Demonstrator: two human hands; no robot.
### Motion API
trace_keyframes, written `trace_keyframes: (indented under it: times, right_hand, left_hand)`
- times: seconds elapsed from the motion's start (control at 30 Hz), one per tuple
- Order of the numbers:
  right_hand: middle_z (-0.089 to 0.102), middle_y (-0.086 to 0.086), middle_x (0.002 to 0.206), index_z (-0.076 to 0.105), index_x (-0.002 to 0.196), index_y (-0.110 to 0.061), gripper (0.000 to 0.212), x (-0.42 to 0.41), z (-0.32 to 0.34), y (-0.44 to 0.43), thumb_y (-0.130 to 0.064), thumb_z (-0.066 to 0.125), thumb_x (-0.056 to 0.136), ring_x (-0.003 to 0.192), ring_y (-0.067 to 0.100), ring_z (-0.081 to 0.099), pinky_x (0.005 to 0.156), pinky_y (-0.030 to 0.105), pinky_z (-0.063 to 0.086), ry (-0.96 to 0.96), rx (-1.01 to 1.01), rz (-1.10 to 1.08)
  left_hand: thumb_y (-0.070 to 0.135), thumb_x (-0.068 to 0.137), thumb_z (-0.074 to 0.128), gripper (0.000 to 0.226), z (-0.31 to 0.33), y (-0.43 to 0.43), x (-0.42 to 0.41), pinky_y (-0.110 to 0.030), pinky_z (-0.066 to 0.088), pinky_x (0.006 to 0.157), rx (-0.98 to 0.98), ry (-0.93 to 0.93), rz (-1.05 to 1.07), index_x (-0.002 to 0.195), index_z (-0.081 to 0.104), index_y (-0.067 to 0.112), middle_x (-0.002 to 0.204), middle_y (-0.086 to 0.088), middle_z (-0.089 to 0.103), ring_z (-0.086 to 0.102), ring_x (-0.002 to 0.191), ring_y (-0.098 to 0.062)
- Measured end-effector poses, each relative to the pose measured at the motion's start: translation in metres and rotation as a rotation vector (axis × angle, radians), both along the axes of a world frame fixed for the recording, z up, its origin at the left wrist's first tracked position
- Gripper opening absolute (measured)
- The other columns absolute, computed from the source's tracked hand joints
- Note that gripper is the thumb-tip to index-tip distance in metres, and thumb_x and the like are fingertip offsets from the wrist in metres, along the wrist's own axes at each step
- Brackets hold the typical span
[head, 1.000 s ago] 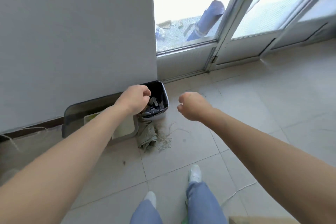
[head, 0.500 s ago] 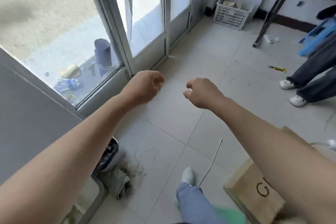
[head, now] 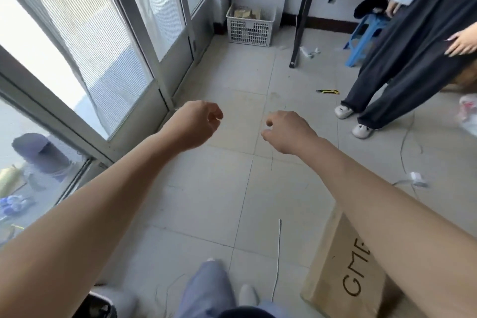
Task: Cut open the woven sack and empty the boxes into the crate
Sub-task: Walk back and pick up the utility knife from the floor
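My left hand (head: 196, 121) is held out over the tiled floor, its fingers curled in with nothing in them. My right hand (head: 286, 131) hovers beside it, loosely curled with thumb and fingers apart, and it looks empty. The white plastic crate (head: 249, 31) stands against the far wall with several cardboard boxes (head: 245, 11) inside. A yellow and black utility knife (head: 327, 91) lies on the floor beyond my right hand. A large cardboard box (head: 340, 266) lies under my right forearm. No woven sack can be made out.
Glass doors (head: 116, 59) line the left side. Another person (head: 402, 59) stands at the right, near a blue stool (head: 366, 33) and a black table leg (head: 300, 23). A white string (head: 278, 253) and cable (head: 402, 152) lie on the floor. A bin (head: 100, 307) is by my feet.
My view has swung from the bin by the wall round to the room, bringing the crate, the knife and the other person into sight. Both hands stay raised and empty.
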State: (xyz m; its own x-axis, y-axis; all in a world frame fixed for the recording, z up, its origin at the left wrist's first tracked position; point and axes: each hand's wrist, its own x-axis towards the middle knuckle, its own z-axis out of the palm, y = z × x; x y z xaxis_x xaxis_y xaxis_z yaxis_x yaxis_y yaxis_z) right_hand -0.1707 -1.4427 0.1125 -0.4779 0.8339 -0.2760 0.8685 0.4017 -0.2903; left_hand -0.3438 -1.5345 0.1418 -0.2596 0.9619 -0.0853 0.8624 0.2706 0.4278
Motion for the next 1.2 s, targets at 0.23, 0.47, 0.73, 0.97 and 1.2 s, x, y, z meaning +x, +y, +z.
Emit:
trace_keyframes:
  times: [0.23,0.47,0.73,0.97,1.2]
  right_hand:
    - [0.059,0.012,0.125,0.058,0.121,-0.008,0.033,-0.033,-0.001,0.139,-0.021,0.052,0.090,0.110,0.033,0.057,0.086,0.035,0.048,0.018,0.023,-0.170]
    - [0.064,0.014,0.114,0.062,0.110,-0.004,0.027,-0.054,0.014,0.270,-0.015,0.052,0.088,0.101,0.034,0.060,0.080,0.036,0.050,0.042,0.073,-0.327]
    - [0.064,0.018,0.115,0.061,0.114,0.001,0.032,-0.052,-0.013,0.427,-0.015,0.054,0.088,0.106,0.038,0.060,0.088,0.044,0.052,0.039,0.004,-0.440]
    - [0.061,0.014,0.121,0.061,0.117,-0.004,0.031,-0.067,-0.038,0.581,-0.016,0.053,0.090,0.109,0.034,0.058,0.092,0.041,0.050,0.057,-0.078,-0.412]
    - [0.059,0.014,0.124,0.060,0.119,-0.005,0.032,-0.070,-0.044,0.728,-0.016,0.052,0.090,0.111,0.034,0.058,0.093,0.041,0.050,0.025,-0.084,-0.434]
  left_hand:
    - [0.013,0.091,0.052,0.025,-0.007,0.158,-0.044,-0.029,0.048,0.086,0.040,-0.016,-0.161,0.111,0.067,0.012,0.108,-0.008,0.069,0.064,0.098,-0.025]
    - [0.012,0.090,0.052,0.025,0.004,0.327,-0.068,-0.027,0.047,0.084,0.069,-0.039,-0.326,0.110,0.067,0.011,0.110,-0.007,0.069,0.063,0.100,-0.025]
    - [0.011,0.089,0.054,0.023,-0.022,0.517,-0.069,-0.032,0.051,0.087,0.028,-0.052,-0.518,0.107,0.068,0.010,0.106,-0.010,0.071,0.064,0.097,-0.027]
    - [0.011,0.089,0.052,0.024,-0.039,0.671,-0.076,-0.034,0.051,0.088,-0.015,-0.055,-0.512,0.108,0.067,0.010,0.105,-0.010,0.070,0.064,0.097,-0.028]
    - [0.012,0.088,0.055,0.022,-0.052,0.822,-0.081,-0.030,0.049,0.086,-0.048,-0.075,-0.556,0.106,0.068,0.009,0.104,-0.010,0.069,0.063,0.097,-0.028]
